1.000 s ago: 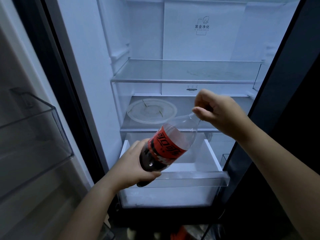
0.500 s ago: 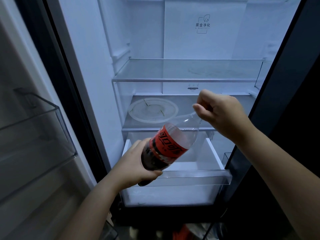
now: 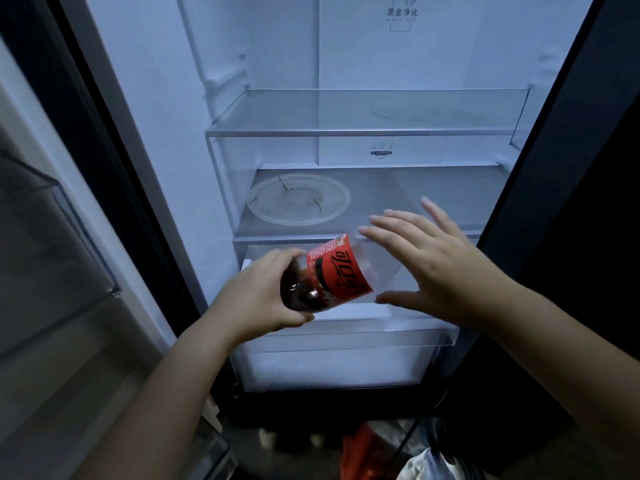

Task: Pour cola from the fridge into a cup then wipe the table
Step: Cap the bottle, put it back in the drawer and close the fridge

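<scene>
Floor: at 6 o'clock of the view, low before the fridge (image 3: 145, 98), an orange-red bag (image 3: 360, 448) lies in dim light, and a white plastic bag (image 3: 426, 465) lies just beside it at its 3 o'clock.
Door bin: a clear door bin (image 3: 86, 244) is at 9 o'clock, on the inner side of the open door.
Left hand: the left hand (image 3: 263, 296) comes in from 7 o'clock. Its fingers are curled round the bottom end of the cola bottle (image 3: 337, 271), with the thumb on the near side.
Cola bottle: it is held in the air before the open fridge, above the front rim of the drawer (image 3: 346, 329). It is tilted, with the bottom toward 8 o'clock and the neck toward 2 o'clock. The dark cola sits in the low end, and the part past the red label looks clear.
Right hand: the right hand (image 3: 440, 268) is at 3 o'clock of the bottle. Its fingers are straight and spread, and the thumb is apart below them. The hand hides the neck end, so I cannot tell if it touches the bottle.
Drawer: it is clear and on the lowest level, just under and behind the bottle.
Lower shelf: on the left part of the lower shelf (image 3: 433, 195) a round clear disc (image 3: 298, 199) lies flat, with some dark lines like cracks.
Upper shelf: the upper shelf (image 3: 363, 114) is of glass, at 12 o'clock of the disc.
Back wall: a printed mark (image 3: 401, 12) is at 12 o'clock, at the top edge.
</scene>
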`<action>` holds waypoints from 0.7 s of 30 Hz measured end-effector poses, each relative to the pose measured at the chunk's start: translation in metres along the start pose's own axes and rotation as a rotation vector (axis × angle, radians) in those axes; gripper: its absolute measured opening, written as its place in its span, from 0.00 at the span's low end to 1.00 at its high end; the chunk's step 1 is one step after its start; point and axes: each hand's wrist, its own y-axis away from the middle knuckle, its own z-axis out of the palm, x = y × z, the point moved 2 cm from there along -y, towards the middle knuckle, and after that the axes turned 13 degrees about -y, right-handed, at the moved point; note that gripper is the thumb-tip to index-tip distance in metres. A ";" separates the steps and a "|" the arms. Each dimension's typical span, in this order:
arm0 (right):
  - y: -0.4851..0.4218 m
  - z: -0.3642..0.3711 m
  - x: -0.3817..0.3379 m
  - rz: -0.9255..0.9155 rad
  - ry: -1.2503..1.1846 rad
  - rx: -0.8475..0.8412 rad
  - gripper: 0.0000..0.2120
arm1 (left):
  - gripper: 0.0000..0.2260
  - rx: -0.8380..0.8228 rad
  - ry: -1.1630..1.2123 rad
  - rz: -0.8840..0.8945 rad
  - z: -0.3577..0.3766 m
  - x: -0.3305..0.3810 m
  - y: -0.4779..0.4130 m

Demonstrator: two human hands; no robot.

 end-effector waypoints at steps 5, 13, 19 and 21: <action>0.014 0.038 0.008 0.084 -0.184 -0.051 0.38 | 0.45 -0.027 -0.164 0.112 0.012 -0.001 -0.013; 0.014 0.082 0.028 0.275 -0.482 -0.111 0.38 | 0.41 -0.209 -0.243 0.110 0.026 -0.012 -0.045; 0.017 0.091 0.028 0.305 -0.504 -0.078 0.37 | 0.38 -0.104 -0.234 0.104 0.042 -0.017 -0.042; 0.023 0.089 0.021 0.306 -0.493 0.042 0.31 | 0.38 -0.089 -0.247 0.099 0.045 -0.019 -0.044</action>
